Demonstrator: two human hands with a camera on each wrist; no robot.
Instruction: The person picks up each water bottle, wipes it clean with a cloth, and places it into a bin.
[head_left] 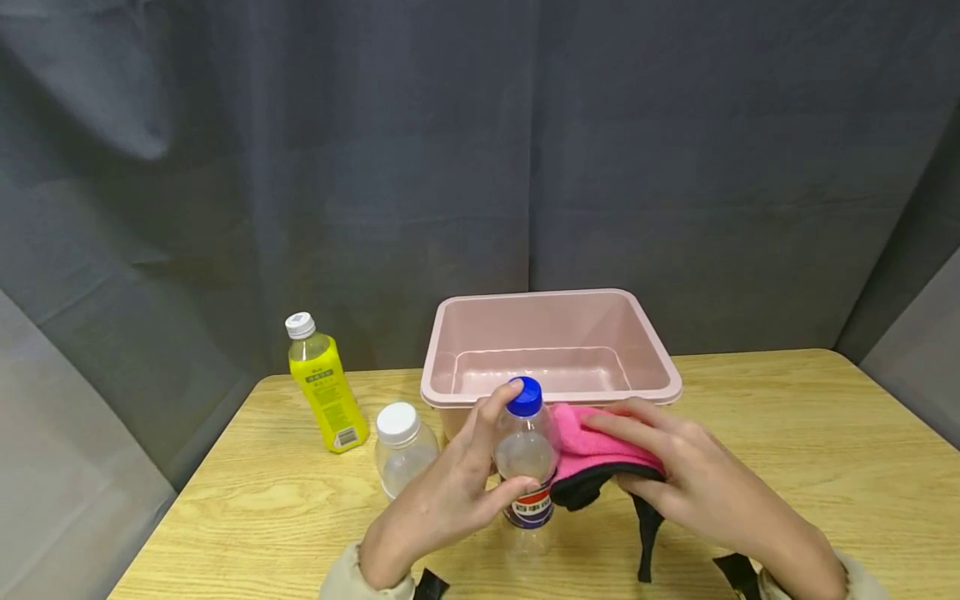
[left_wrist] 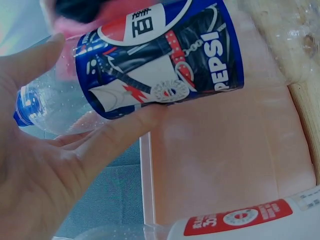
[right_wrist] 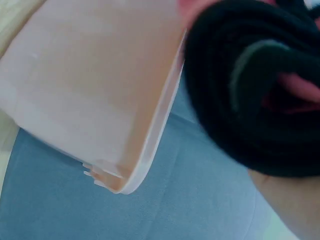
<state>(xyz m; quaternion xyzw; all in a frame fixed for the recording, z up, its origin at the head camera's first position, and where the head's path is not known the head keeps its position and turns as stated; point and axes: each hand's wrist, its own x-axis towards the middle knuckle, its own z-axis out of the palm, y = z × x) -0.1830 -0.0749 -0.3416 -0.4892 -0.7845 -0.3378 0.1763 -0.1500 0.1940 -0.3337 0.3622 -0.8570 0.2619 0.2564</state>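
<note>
My left hand [head_left: 450,492] grips a clear plastic Pepsi bottle [head_left: 529,454] by its side, fingers behind it and thumb in front near the label. The bottle stands upright, with a blue cap [head_left: 525,395]. In the left wrist view its blue Pepsi label [left_wrist: 160,60] fills the upper middle. My right hand [head_left: 690,467] holds a folded pink cloth [head_left: 600,442] with black trim right up against the bottle's right side. A black strap [head_left: 647,533] hangs from the cloth. In the right wrist view the rolled black edge [right_wrist: 220,90] hides most of that hand.
Behind the hands a pink plastic bin [head_left: 551,397] stands on the wooden table [head_left: 255,492]. To the left are a clear bottle with a white cap [head_left: 398,422] and a yellow bottle [head_left: 326,392], leaning in this view. A grey curtain [head_left: 375,167] closes off the back.
</note>
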